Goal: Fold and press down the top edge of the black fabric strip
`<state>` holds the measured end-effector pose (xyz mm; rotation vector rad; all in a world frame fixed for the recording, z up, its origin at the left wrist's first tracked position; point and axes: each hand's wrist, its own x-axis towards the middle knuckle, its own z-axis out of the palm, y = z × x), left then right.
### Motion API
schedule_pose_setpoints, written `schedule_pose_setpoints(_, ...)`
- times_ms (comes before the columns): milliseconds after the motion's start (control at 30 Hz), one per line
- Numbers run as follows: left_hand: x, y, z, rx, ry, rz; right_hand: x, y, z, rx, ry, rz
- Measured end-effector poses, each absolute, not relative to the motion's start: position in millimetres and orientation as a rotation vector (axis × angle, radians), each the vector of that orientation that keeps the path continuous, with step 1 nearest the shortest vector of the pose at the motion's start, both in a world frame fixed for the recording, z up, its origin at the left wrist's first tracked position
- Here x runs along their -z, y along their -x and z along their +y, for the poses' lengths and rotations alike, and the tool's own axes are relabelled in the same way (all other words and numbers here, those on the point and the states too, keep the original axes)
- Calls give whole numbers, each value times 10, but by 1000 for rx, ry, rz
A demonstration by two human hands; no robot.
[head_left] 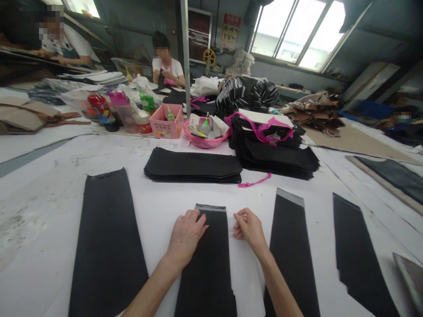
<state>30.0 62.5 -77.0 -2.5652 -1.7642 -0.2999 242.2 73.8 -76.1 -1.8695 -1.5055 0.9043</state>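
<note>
Four long black pieces lie on the white table. My left hand (187, 233) rests on the left edge of the middle black piece (211, 259), near its far end, where a grey strip (214, 207) crosses it; its fingers are spread. Just right of that piece, above the table, is my right hand (247, 226), fingers curled and thumb meeting the index finger; anything between them is too small to see. Beyond its forearm lies a black piece with a grey end band (291, 246). A wide black piece (107, 242) is at the left, a narrower one (358, 246) at the right.
A black stack (193, 164) and a bigger stack (280, 156) with pink ties lie farther back. Behind are a pink basket (207, 141), a pink box (167, 121), bottles (122, 110) and a metal post (186, 57). People sit in the background.
</note>
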Motion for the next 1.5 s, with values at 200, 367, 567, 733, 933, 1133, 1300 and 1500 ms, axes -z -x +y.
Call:
schedule_pose_setpoints(200,778,-289,627,309,2573,-1740,560,-2267,730,-503,1843,-1830)
schedule_pose_setpoints(367,779,-290,629,329,2578,-1746,597,-1973,864,-296,1729,-2120)
schedule_pose_setpoints(567,805,-268,647,355,2610,-1759,709,-1927,1014,-153,1700,-2259)
schedule_pose_setpoints(733,800,-228,723,370,2670,-1769,743,-1960,1077,-131,1693,-2312)
schedule_pose_setpoints(933,778,-205,904,374,2711,-1770,700,-1991,1147,-179,1680,-2339)
schedule_pose_setpoints(1133,739,-220,1016,339,2701,-1736,667,-2034,1199,-249,1646,-2348)
schedule_pose_setpoints(1300,775,-204,1105,329,2715,-1630,693,-2035,1203,-281,1619,-2330)
schedule_pose_setpoints(1500,831,-161,1179,327,2798,-1493,698,-2025,1188,-297,1571,-2327)
